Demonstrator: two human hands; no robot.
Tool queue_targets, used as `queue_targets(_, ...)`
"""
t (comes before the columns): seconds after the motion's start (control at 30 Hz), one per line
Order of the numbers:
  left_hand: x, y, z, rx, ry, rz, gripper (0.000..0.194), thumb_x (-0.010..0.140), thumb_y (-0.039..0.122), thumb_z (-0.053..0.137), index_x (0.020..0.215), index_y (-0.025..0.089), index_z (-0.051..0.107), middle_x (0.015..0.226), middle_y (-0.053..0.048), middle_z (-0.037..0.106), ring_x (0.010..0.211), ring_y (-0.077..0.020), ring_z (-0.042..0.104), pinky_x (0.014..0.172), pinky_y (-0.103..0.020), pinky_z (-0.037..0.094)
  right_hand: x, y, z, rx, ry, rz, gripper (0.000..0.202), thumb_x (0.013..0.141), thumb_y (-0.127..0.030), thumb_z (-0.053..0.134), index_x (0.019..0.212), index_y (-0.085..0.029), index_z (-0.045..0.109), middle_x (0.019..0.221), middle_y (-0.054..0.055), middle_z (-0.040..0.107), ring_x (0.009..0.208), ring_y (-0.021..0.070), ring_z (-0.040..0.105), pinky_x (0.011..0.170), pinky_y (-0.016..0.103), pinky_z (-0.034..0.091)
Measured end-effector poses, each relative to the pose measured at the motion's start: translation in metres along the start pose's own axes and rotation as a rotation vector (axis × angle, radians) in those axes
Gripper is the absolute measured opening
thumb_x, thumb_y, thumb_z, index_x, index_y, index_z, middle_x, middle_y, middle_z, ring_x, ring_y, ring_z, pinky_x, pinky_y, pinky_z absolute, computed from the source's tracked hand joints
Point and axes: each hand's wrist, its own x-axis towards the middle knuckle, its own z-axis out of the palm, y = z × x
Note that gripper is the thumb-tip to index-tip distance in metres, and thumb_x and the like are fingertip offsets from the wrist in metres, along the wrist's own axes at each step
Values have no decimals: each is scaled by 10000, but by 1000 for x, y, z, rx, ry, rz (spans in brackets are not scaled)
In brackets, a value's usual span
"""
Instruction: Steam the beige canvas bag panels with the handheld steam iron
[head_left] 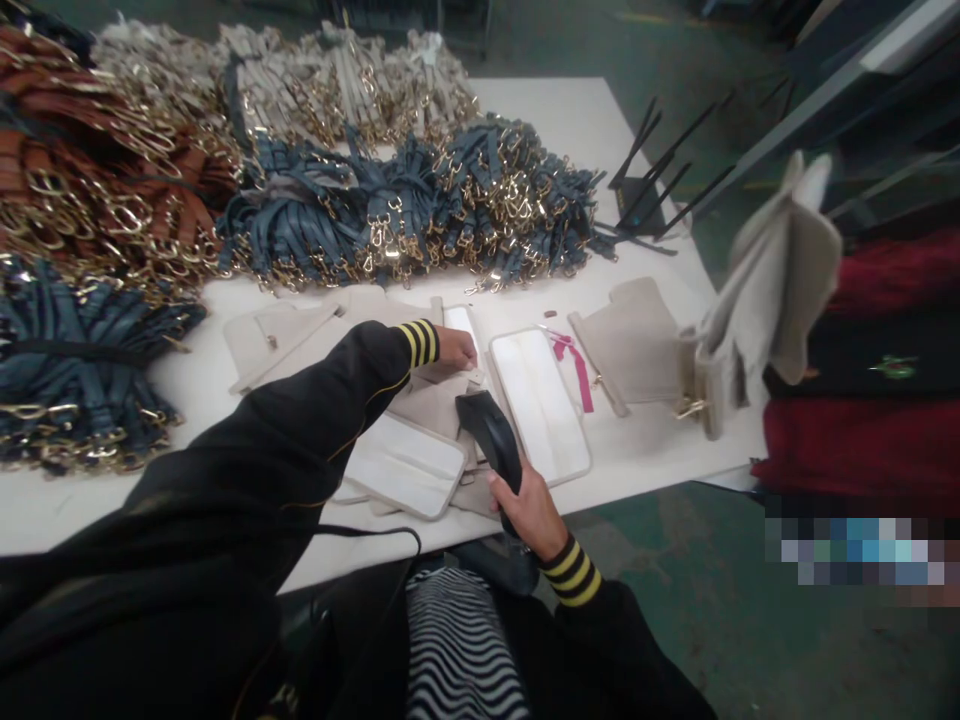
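Observation:
My right hand (534,508) is wrapped round a black curved hand-held device (491,428). Its squared end points up and left, close to my left hand (454,348). The fingers of that hand are pinched together on a small pale piece (475,376), too small to make out clearly. Beneath both hands lie beige bag pieces (431,402). A white panel with beige edging (409,465) rests below my left forearm, and a similar white panel (538,405) lies just right of the device.
Bundled blue straps with gold clasps (405,195), brown straps (97,170) and beige straps (337,75) cover the table's back and left. A pink ribbon (576,375) and a beige piece (634,335) lie rightward. Beige pieces (780,270) stand up at the right edge, near red cloth (862,450).

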Motion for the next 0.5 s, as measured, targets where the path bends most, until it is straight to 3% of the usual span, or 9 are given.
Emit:
queue_targets(0.1, 4, 6, 2, 58, 16, -19, 171, 648, 183, 513, 662, 96, 659, 519, -5, 580, 548, -126, 488, 569, -226, 375, 3, -1, 1, 0, -19, 22, 200, 789, -373, 479, 825, -176, 478, 568, -8, 562, 506, 170, 590, 524, 279, 463)
queue_targets(0.17, 4, 8, 1, 107, 74, -47, 182, 654, 180, 515, 711, 90, 661, 580, -18, 608, 595, -138, 516, 611, -232, 392, 4, -2, -4, 6, 46, 20, 205, 794, -382, 466, 817, -178, 473, 555, -10, 555, 514, 170, 586, 533, 280, 466)
queue_targets(0.27, -17, 0, 1, 181, 375, -88, 254, 691, 201, 516, 882, 91, 641, 790, -56, 647, 742, -164, 556, 727, -258, 415, -3, 0, -19, -2, 81, 14, 217, 797, -398, 462, 805, -181, 469, 537, -14, 554, 508, 171, 582, 544, 287, 468)
queue_targets(0.33, -51, -17, 6, 233, 692, -153, 307, 738, 233, 489, 993, 100, 598, 945, -91, 629, 861, -193, 555, 828, -311, 406, -12, 5, -29, -39, -22, 16, 211, 790, -392, 477, 790, -181, 478, 516, -19, 552, 497, 175, 581, 545, 294, 467)
queue_targets(0.4, -98, -41, 21, 269, 986, -309, 330, 773, 245, 447, 1050, 103, 557, 1046, -129, 593, 967, -229, 531, 911, -379, 369, -22, 11, -34, -68, -133, 34, 204, 774, -374, 499, 819, -176, 500, 511, -26, 555, 482, 181, 582, 534, 301, 464)
queue_targets(0.43, -123, -54, 32, 268, 1092, -434, 328, 781, 237, 426, 1052, 97, 545, 1066, -151, 580, 1002, -247, 520, 934, -404, 351, -26, 15, -34, -74, -169, 50, 215, 762, -371, 510, 846, -173, 512, 532, -24, 566, 472, 182, 582, 521, 305, 462)
queue_targets(0.5, -167, -77, 59, 193, 1156, -707, 293, 771, 215, 415, 998, 86, 548, 1022, -179, 586, 1011, -273, 523, 935, -423, 353, -29, 19, -30, -87, -222, 72, 252, 758, -387, 508, 888, -172, 522, 565, -14, 587, 462, 188, 585, 504, 313, 460)
